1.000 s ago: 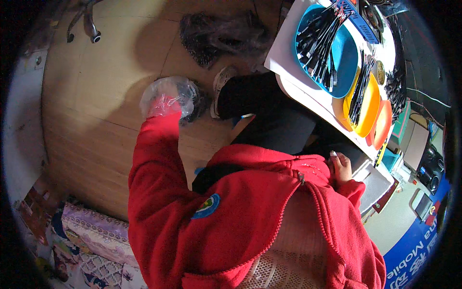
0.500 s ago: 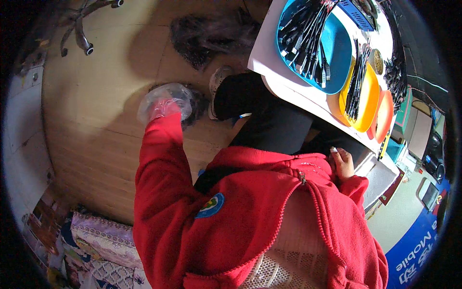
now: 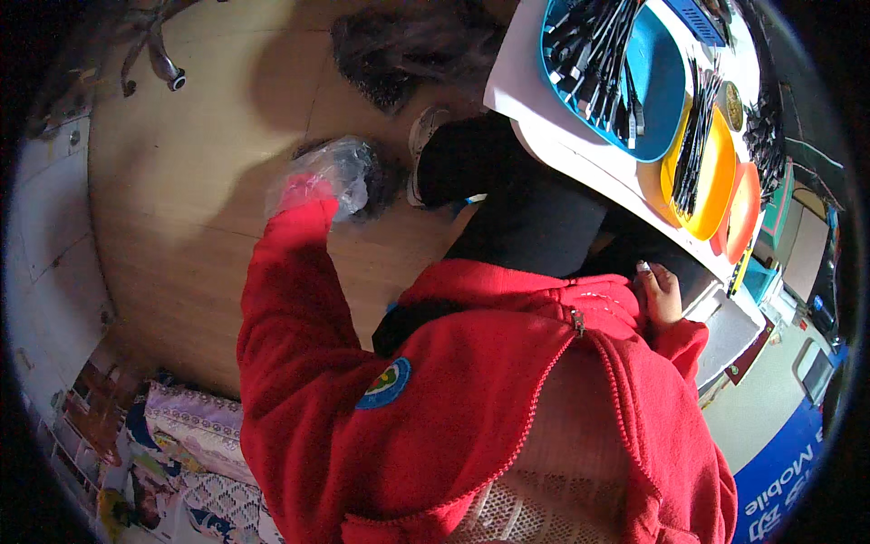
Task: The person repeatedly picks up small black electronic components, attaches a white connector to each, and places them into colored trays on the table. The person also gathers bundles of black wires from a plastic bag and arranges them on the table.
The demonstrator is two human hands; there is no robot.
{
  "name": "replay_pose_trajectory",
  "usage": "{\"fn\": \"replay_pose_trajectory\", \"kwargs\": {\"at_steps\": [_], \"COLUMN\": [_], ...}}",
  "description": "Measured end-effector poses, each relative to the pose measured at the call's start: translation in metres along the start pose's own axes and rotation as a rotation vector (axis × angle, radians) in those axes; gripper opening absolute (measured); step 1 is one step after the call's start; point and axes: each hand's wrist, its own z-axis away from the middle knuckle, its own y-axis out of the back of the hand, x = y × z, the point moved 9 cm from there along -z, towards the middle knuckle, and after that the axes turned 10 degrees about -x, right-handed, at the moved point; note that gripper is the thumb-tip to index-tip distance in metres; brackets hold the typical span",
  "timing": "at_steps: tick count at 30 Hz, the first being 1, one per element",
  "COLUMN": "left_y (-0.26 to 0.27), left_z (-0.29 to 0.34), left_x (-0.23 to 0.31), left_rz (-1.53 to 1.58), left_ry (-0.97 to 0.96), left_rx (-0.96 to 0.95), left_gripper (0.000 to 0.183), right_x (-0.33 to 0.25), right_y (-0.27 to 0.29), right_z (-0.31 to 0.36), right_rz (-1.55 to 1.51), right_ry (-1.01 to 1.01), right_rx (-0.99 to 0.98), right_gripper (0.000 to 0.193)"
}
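My left arm reaches down over the floor on the left, with the cuff inside a crumpled clear plastic bag (image 3: 349,168). My left hand (image 3: 310,190) is wrapped in or behind the bag, and its fingers do not show. Against my dark trousers (image 3: 526,222), beside the red jacket hem, rests my right hand (image 3: 663,295). Its fingers are loosely curled and nothing shows in them. A dark bundle lies on the floor just beyond the bag, too dim to make out.
A white table (image 3: 544,136) stands at the upper right. On it are a blue tray (image 3: 666,82) and a yellow tray (image 3: 720,172) of black cables, and an orange tray (image 3: 745,208). Dark plastic wrapping (image 3: 408,54) and a wheeled chair base (image 3: 159,54) are on the floor.
The plastic bag has gone from rounded to crumpled and now sits slightly higher in the view. The whole view has shifted a little. My right hand stays on my lap.
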Motion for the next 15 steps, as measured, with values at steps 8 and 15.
{"fn": "replay_pose_trajectory", "kwargs": {"at_steps": [8, 15], "left_y": [-0.004, -0.066], "left_z": [0.032, 0.041], "left_x": [0.027, 0.025], "left_rz": [0.055, -0.125], "left_ry": [-0.297, -0.425], "left_rx": [0.368, 0.13], "left_gripper": [0.04, 0.056], "right_x": [0.0, 0.006], "right_y": [0.003, 0.0], "right_z": [0.004, 0.002], "right_rz": [0.05, 0.018], "right_ry": [0.089, 0.011], "right_rx": [0.01, 0.014], "right_gripper": [0.026, 0.026]}}
